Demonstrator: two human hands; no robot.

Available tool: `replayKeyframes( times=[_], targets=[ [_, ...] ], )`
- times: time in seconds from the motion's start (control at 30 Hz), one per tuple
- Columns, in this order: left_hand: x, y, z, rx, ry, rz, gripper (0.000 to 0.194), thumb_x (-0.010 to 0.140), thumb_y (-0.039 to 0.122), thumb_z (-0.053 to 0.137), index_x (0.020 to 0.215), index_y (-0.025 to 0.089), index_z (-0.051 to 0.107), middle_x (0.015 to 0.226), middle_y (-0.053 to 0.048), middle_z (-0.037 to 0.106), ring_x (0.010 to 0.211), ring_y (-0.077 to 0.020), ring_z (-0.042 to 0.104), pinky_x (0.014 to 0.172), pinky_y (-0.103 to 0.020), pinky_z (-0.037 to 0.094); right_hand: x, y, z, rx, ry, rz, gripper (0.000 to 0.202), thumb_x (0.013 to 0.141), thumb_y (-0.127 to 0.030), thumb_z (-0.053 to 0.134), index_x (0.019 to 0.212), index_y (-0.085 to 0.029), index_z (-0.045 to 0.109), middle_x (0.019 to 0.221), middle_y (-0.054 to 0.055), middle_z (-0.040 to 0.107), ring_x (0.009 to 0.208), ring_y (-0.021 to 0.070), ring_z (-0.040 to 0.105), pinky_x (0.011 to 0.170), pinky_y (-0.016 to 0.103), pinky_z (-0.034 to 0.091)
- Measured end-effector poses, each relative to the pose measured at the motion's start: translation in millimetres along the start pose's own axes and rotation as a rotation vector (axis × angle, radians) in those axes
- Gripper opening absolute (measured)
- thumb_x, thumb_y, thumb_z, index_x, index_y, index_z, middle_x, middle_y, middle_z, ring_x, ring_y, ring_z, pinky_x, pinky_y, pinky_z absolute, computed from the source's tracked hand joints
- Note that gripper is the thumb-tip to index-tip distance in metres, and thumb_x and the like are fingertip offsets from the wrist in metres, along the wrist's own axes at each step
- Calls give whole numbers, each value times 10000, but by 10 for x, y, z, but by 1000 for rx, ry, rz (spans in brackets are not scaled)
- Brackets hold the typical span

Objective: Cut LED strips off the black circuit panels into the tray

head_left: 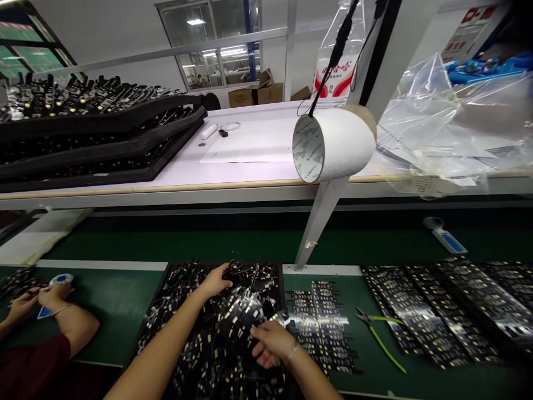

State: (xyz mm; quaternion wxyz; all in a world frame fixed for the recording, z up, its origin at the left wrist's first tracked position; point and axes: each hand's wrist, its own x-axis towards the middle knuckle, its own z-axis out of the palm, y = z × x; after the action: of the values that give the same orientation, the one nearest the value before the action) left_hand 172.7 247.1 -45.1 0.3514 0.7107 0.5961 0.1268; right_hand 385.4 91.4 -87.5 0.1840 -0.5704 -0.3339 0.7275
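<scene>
2 forearms (169,340), L fingers (222,270) bent at PCB pile (239,312), R fingers (260,352) curled above, grips unclear

Small black circuit boards (231,330), dotted with pale yellow and white parts, lay loose in a tangled heap at 6 o'clock in the scene, jumbled at many angles. They spread across a black tray (282,286); glossy pieces caught the light, and red specks showed toward the heap's 12 o'clock edge.

A white tube (347,143) with green print inside is beside the upper shelf (183,169), clear plastic bags (431,130) rightward and cardboard boxes (270,95) beyond.
</scene>
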Motion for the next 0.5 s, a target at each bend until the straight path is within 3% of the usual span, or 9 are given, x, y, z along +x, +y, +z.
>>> replayKeyframes(
  times=[0.1,0.2,0.27,0.33,0.4,0.5],
  targets=[
    [420,18,-62,136,-216,-14,668,527,245,818,1166,188,633,1239,-98,672,1124,-287,625,994,-370,466,-237,228,-145,-104,69,40,366,822,-503,536,996,-182,561,649,39,682,385,144,581,399,253,473],
    [613,46,-66,261,-286,-23,765,597,467,795,1253,142,574,1357,-186,566,1229,-333,541,1053,-483,390,-551,532,-446,-236,276,22,366,838,-447,489,1069,-176,570,775,76,700,553,209,668,528,325,537],
    [610,67,-8,313,-283,3,835,696,588,677,1349,106,483,1475,-228,413,1357,-349,393,1124,-499,277,-704,718,-729,-329,469,-26,396,843,-395,476,1134,-140,561,964,143,687,902,282,686,820,381,531],
    [527,91,112,340,-297,37,866,770,645,545,1406,73,410,1533,-232,297,1424,-337,266,1161,-457,202,-762,869,-1005,-448,689,-60,472,852,-337,453,1244,-79,507,1215,219,581,1217,337,521,1057,407,365],
    [403,120,267,355,-314,60,882,811,645,463,1448,51,328,1566,-220,193,1453,-333,171,1169,-459,173,-726,974,-1206,-628,913,-22,584,861,-346,454,1358,-43,408,1373,256,436,1319,390,382,1090,463,296],
    [220,184,445,356,-294,72,892,815,636,450,1484,83,244,1587,-179,89,1461,-363,68,1155,-565,122,-590,1021,-1320,-861,1105,100,726,835,-413,530,1430,-58,315,1409,267,375,1306,434,354,1003,530,353]
  ],
)
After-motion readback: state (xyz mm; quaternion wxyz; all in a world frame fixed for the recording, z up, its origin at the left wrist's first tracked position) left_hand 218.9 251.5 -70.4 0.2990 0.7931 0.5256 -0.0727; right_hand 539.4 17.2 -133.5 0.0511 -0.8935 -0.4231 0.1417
